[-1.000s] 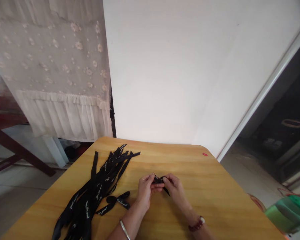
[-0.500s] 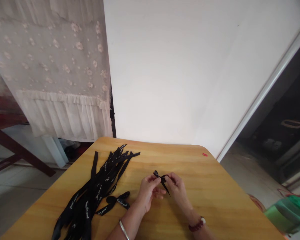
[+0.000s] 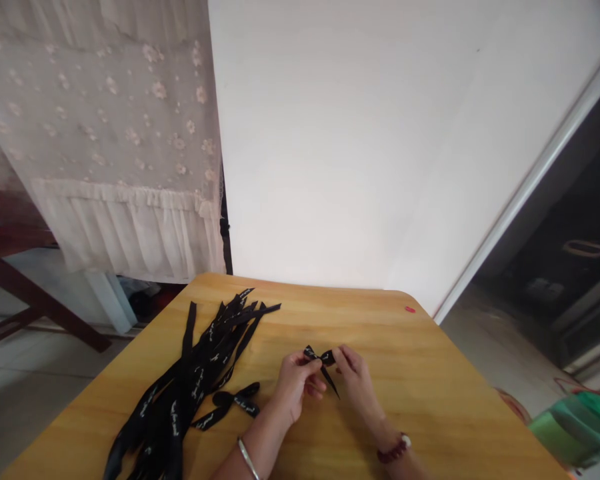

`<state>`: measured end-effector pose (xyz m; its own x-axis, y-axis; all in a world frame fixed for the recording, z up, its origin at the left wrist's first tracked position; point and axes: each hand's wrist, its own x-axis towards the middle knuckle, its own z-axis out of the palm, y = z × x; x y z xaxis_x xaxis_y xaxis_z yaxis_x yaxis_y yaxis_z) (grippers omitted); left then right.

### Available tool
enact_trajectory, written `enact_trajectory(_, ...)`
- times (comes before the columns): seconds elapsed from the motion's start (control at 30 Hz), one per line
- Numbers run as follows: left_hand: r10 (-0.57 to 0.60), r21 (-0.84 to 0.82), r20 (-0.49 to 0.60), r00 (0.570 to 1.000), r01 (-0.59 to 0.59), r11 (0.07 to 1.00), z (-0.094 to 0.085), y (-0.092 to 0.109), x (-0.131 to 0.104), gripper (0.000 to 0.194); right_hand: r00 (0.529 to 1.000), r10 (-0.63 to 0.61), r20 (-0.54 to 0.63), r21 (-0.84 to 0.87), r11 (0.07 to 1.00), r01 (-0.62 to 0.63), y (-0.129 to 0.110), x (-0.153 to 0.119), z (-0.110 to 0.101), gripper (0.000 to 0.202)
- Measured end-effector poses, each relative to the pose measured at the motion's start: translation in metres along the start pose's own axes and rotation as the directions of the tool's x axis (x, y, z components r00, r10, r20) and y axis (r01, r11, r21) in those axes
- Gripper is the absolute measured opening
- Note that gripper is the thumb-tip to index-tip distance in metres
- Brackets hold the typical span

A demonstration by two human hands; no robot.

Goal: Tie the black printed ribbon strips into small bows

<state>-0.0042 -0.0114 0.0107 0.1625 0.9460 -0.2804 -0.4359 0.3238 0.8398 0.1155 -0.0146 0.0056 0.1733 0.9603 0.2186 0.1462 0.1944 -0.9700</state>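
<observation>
Black ribbon bow (image 3: 324, 358), right loop (image 3: 329, 359) now showing

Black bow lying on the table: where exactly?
Head view, lower half, left of centre: the black ribbon bow lies on the wooden table between the black ribbon pile and the left hand.

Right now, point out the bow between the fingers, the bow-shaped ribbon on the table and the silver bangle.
Held bow (image 3: 328, 358): head view, right loop.
Bow-shaped ribbon (image 3: 223, 399): head view, rounded loop.
Silver bangle (image 3: 249, 459): head view, middle of its visible band.
</observation>
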Motion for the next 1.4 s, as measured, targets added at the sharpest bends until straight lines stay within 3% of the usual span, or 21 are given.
enact_trajectory(0.17, 0.013, -0.111, -0.044, 0.999, -0.018, 0.994, -0.003, 0.002, 0.004, 0.021, 0.991, 0.100, 0.091, 0.045, 0.994, -0.104, 0.006, 0.001, -0.001, 0.041)
enact_trajectory(0.33, 0.033, -0.155, -0.042, 0.999, -0.040, 0.987, -0.005, 0.003, 0.005, 0.021, 0.970, 0.045, 0.238, 0.046, 0.997, -0.057, 0.004, 0.001, 0.000, 0.035)
enact_trajectory(0.5, 0.044, -0.179, -0.084, 0.995, -0.058, 0.982, -0.007, 0.000, 0.008, 0.020, 0.980, 0.045, 0.192, 0.025, 0.998, -0.051, 0.000, -0.001, 0.001, 0.023)
enact_trajectory(0.7, -0.025, -0.253, -0.039, 0.999, 0.014, 0.967, -0.005, 0.003, 0.006, 0.013, 0.995, 0.007, 0.096, -0.083, 0.997, 0.001, 0.005, 0.001, 0.001, 0.019)
enact_trajectory(0.87, -0.085, -0.329, -0.057, 0.995, 0.062, 0.942, -0.004, 0.008, 0.003, 0.010, 0.994, -0.031, 0.107, -0.061, 0.997, 0.037, 0.004, 0.000, -0.001, 0.018)
enact_trajectory(1.03, -0.038, -0.269, -0.029, 0.999, 0.029, 0.963, -0.004, 0.002, 0.004, 0.010, 0.992, -0.042, 0.123, 0.025, 0.999, 0.039, -0.001, -0.003, -0.003, 0.026)
enact_trajectory(1.17, -0.012, -0.208, -0.001, 1.000, 0.012, 0.978, -0.003, -0.002, 0.004, 0.011, 0.998, -0.018, 0.063, 0.013, 1.000, 0.017, -0.001, -0.005, -0.005, 0.030)
enact_trajectory(1.4, 0.013, -0.145, 0.026, 1.000, -0.009, 0.989, -0.003, -0.005, 0.005, 0.014, 0.994, -0.045, 0.104, -0.023, 0.999, 0.048, 0.004, -0.004, -0.004, 0.029)
